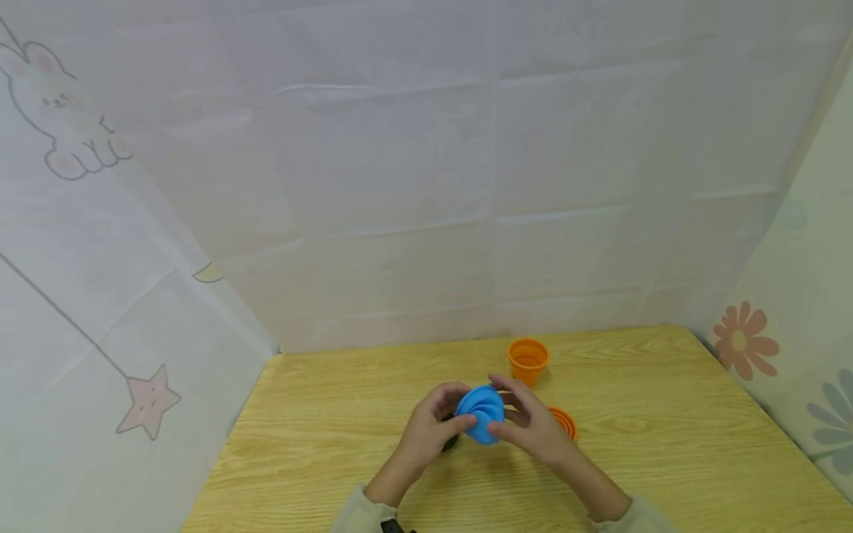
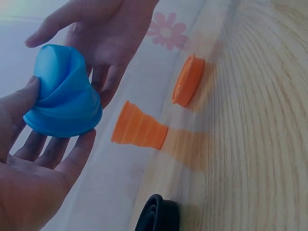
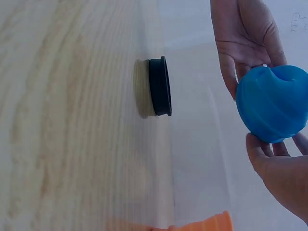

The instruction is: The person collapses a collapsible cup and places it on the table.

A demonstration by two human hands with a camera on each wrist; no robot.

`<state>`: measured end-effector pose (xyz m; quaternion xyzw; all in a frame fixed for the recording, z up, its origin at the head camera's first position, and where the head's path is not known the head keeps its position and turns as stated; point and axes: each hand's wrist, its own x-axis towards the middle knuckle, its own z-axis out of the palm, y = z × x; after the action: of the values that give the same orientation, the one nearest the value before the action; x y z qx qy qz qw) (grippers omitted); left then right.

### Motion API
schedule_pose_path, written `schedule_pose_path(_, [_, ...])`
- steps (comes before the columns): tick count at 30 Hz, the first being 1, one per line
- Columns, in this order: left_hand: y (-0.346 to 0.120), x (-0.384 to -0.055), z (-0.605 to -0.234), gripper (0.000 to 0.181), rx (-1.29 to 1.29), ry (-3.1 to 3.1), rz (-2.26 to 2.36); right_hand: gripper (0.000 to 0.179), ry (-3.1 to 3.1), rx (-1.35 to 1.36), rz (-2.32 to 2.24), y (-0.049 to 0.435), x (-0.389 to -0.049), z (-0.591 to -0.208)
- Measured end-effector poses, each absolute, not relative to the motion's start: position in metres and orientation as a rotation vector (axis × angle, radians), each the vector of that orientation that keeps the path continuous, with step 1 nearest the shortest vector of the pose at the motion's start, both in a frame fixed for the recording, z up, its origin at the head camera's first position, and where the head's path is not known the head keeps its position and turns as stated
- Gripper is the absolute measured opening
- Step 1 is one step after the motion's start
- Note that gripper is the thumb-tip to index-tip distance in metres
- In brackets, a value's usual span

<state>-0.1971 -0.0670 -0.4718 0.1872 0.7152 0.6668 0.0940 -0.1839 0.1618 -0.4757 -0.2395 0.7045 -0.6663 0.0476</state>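
A soft blue collapsible cup [image 1: 483, 409], creased and twisted out of shape, is held above the table between both hands. My left hand [image 1: 426, 428] pinches it, thumb on the near face and fingers beneath, as the left wrist view shows. On the other side, my right hand [image 1: 541, 431] has loosely bent fingers beside the cup. Its thumb [image 2: 50, 28] looks slightly apart from the blue wall in the left wrist view. Whether the right fingertips touch the cup I cannot tell for certain.
An upright orange collapsible cup [image 1: 529, 357] stands toward the back of the wooden table [image 1: 320, 444]. A flattened orange cup [image 2: 188, 81] lies behind my right hand. Behind my left hand is a low black ringed piece [image 3: 160, 86]. Printed white sheets [image 1: 400, 185] surround the table.
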Motion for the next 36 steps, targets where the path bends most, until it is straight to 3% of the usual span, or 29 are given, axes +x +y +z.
schedule_pose_path(10, [-0.064,-0.196,-0.474,0.047,0.464,1.894,2.239,0.073,1.863,-0.597,-2.226,0.155,-0.178,-0.479])
schedule_pose_path(25, [-0.077,-0.198,-0.46,0.051,0.641,2.004,1.926,0.067,2.281,-1.01,-1.824,0.169,-0.188,-0.462])
schedule_pose_path(36, [-0.077,-0.198,-0.47,0.052,0.645,1.86,2.138,0.07,2.069,-0.94,-2.079,0.165,-0.186,-0.47])
